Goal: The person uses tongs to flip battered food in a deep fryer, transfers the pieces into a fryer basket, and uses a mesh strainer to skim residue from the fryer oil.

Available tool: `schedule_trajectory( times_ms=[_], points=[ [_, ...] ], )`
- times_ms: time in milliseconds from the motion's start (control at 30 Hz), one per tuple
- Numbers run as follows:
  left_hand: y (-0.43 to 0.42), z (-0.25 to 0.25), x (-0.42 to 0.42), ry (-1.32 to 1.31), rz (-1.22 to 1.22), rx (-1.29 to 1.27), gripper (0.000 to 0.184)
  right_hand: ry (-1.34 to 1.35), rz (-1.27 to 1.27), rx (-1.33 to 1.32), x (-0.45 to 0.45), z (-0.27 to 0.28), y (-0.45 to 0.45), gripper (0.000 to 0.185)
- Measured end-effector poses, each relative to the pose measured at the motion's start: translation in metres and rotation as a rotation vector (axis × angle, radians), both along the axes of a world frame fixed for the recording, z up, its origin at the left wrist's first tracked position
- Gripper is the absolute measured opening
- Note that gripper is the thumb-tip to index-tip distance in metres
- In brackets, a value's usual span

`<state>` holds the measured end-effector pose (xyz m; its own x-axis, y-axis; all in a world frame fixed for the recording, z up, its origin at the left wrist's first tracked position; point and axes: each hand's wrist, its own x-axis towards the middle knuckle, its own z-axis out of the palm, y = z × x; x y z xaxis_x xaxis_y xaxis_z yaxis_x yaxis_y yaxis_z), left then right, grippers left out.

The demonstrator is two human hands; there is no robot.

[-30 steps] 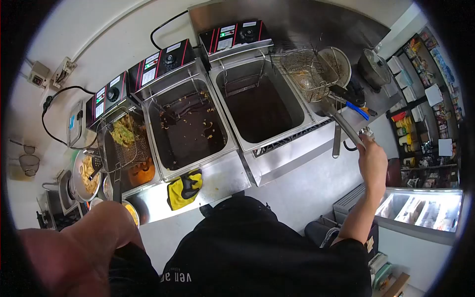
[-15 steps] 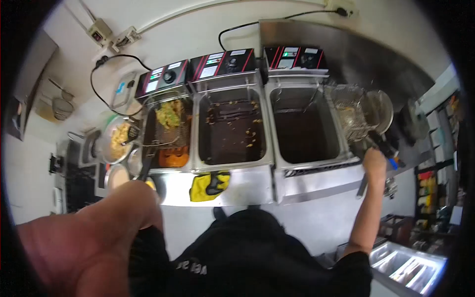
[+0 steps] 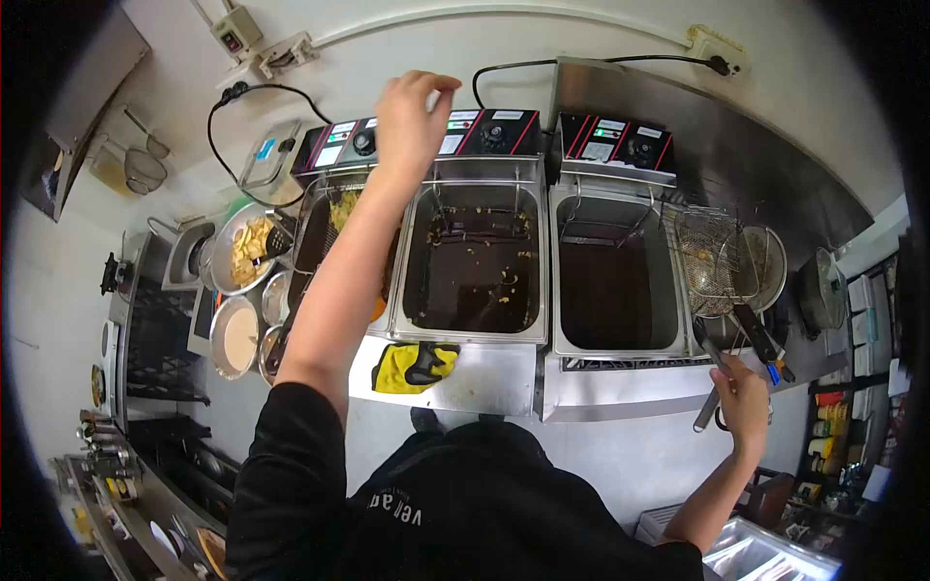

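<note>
My left hand (image 3: pixel 417 121) is raised over the control boxes behind the left and middle fryers, fingers curled together; anything between them is hidden. Below that forearm, the left fryer's basket holds yellow-green fried food (image 3: pixel 341 208), partly covered. At the right, my right hand (image 3: pixel 744 397) is closed around the end of a metal utensil (image 3: pixel 708 341), which looks like tongs, at the counter's front edge. Dark oil with floating crumbs fills the middle fryer (image 3: pixel 475 281). The right fryer (image 3: pixel 617 290) holds dark oil. An unused-looking wire basket (image 3: pixel 707 257) rests beside it.
A yellow and black cloth (image 3: pixel 415 368) lies on the front ledge. At the left stand a bowl of pale slices (image 3: pixel 226 276) and a bowl of batter (image 3: pixel 219 353). A strainer bowl (image 3: pixel 775 266) and a lidded pot (image 3: pixel 823 290) stand at the right. Black cables run along the wall.
My left hand has moved from the lower left up over the fryer controls. My right hand remains beside the right fryer's front corner. The camera view has shifted, showing more at the left.
</note>
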<state>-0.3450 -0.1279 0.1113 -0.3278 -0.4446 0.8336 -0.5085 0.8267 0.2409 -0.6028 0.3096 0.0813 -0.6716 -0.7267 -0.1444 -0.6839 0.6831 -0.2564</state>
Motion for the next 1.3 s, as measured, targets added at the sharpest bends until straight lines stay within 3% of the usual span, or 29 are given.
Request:
schedule_trajectory(
  times_ms=[33, 67, 200, 367, 500, 567, 633, 667, 733, 767, 800, 967, 1100, 1167, 1200, 1267, 1300],
  points=[
    [-0.018, -0.019, -0.007, -0.109, 0.039, 0.213, 0.017, -0.018, -0.008, -0.135, -0.001, -0.006, 0.007, 0.033],
    [-0.036, -0.041, -0.014, -0.229, 0.042, 0.234, 0.021, -0.035, -0.018, -0.276, -0.003, -0.009, 0.011, 0.032],
    [-0.075, -0.097, -0.047, -0.516, -0.144, 0.163, 0.044, 0.004, -0.063, -0.226, 0.007, -0.016, 0.018, 0.029],
    [-0.1, -0.115, -0.082, -0.905, -0.063, 0.202, 0.045, -0.064, -0.211, -0.276, 0.001, -0.043, 0.058, 0.03],
    [-0.113, -0.134, -0.096, -0.962, 0.003, 0.117, 0.028, 0.101, -0.345, -0.026, -0.02, -0.089, 0.115, 0.041],
    [-0.119, -0.131, -0.094, -1.016, -0.065, 0.009, 0.037, 0.159, -0.441, -0.053, -0.019, -0.103, 0.123, 0.045],
    [-0.112, -0.117, -0.099, -1.048, 0.005, 0.244, 0.047, 0.024, -0.602, -0.093, -0.025, -0.128, 0.125, 0.059],
    [-0.107, -0.11, -0.096, -1.01, 0.004, 0.313, 0.044, -0.303, -0.643, -0.393, -0.047, -0.176, 0.149, 0.066],
    [-0.101, -0.112, -0.092, -0.841, -0.018, 0.328, 0.048, -0.634, -0.773, -0.634, -0.033, -0.177, 0.125, 0.073],
    [-0.114, -0.12, -0.098, -1.023, 0.102, 0.35, 0.054, -0.705, -0.734, -0.686, -0.022, -0.158, 0.101, 0.07],
    [-0.102, -0.119, -0.097, -0.956, 0.183, 0.403, 0.064, -0.791, -0.763, -0.708, -0.023, -0.156, 0.091, 0.069],
    [-0.086, -0.124, -0.107, -0.771, 0.371, 0.547, 0.069, -0.797, -0.83, -0.751, -0.043, -0.154, 0.061, 0.049],
    [-0.08, -0.111, -0.105, -0.891, 0.3, 0.458, 0.056, -0.651, -0.773, -0.72, -0.058, -0.165, 0.068, 0.03],
    [-0.092, -0.13, -0.095, -0.681, 0.072, 0.199, 0.038, -0.366, -0.791, -0.699, -0.051, -0.164, 0.071, 0.02],
    [-0.098, -0.133, -0.094, -0.731, 0.028, 0.206, 0.032, -0.127, -0.691, -0.68, -0.074, -0.204, 0.1, 0.018],
    [-0.103, -0.134, -0.091, -0.823, -0.023, 0.176, 0.023, 0.046, -0.644, -0.671, -0.084, -0.228, 0.111, 0.017],
    [-0.103, -0.133, -0.092, -0.861, -0.035, 0.135, 0.022, -0.01, -0.707, -0.675, -0.074, -0.196, 0.105, 0.017]
  ],
)
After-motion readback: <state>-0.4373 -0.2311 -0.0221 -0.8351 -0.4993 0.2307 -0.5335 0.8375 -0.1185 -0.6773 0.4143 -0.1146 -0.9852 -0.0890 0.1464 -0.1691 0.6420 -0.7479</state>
